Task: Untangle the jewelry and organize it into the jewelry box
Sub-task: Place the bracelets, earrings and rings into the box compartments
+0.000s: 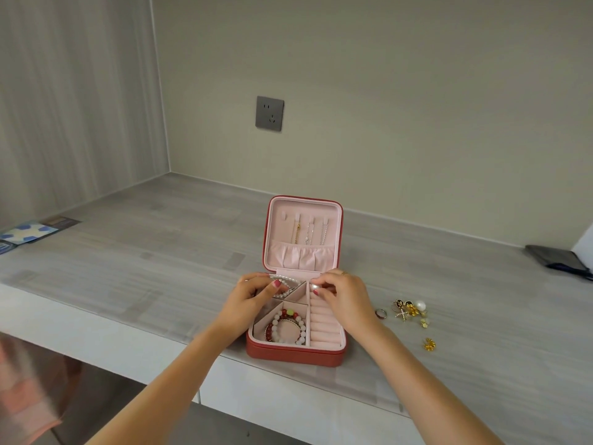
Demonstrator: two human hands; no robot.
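A red jewelry box (295, 356) with pink lining stands open at the desk's front edge. Its upright lid (303, 234) has three chains hanging from hooks. A red and white bead bracelet (285, 326) lies in the front left compartment. My left hand (253, 295) pinches a white pearl bracelet (285, 281) over the back left compartment. My right hand (345, 295) holds a small pearly piece (315, 286) at the back end of the ring rolls (324, 326). To the box's right lie a ring (381, 313), gold earrings with a pearl (410, 309), and a gold flower stud (429, 344).
The grey wooden desk (160, 268) runs back to a wall with a grey socket (269, 113). Blue patterned cards (29, 234) lie at the far left. A dark pouch (560, 256) sits at the far right.
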